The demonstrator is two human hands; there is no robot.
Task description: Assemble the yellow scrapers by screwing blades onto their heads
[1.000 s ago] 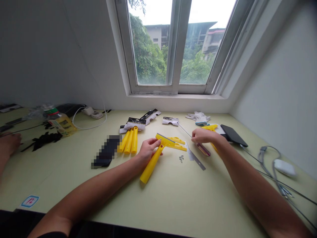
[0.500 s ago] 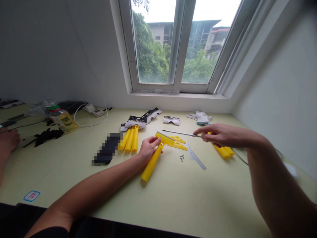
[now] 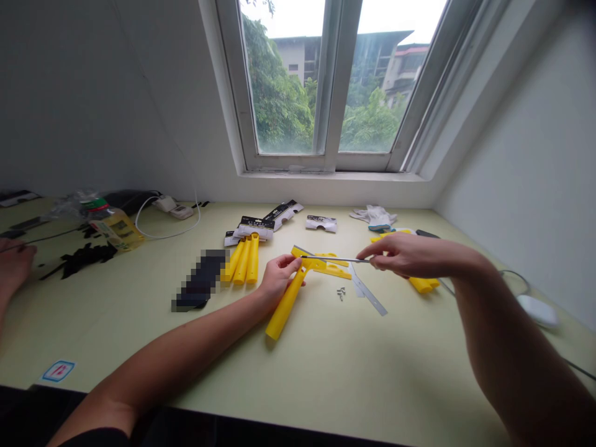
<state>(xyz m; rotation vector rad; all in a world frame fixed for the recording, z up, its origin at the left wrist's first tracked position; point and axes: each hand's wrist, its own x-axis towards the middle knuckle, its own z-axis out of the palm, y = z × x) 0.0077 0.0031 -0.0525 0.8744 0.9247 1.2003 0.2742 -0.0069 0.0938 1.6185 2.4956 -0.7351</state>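
My left hand (image 3: 279,276) is closed round the neck of a yellow scraper (image 3: 285,305), whose handle slants down toward me. A metal blade lies along its head. Between the fingers of my right hand (image 3: 400,256) is a thin screwdriver (image 3: 336,258), held level, its dark tip at the scraper's head by my left thumb. Whether the tip sits in a screw is too small to tell. Behind the scraper's head lie loose yellow head pieces (image 3: 336,271). Close by are flat metal blades (image 3: 370,292) and several small screws (image 3: 341,293).
Several yellow handles (image 3: 240,261) with black-and-white cards lie left of centre. Another card (image 3: 321,223) and a white glove (image 3: 374,216) are at the back. More yellow handles (image 3: 423,284) lie under my right hand. A bottle (image 3: 114,225) and another person's hand (image 3: 18,264) are at left.
My right hand has moved left and slightly down, bringing the screwdriver's tip onto the scraper's head. My left hand keeps its hold on the scraper, nearly unmoved.
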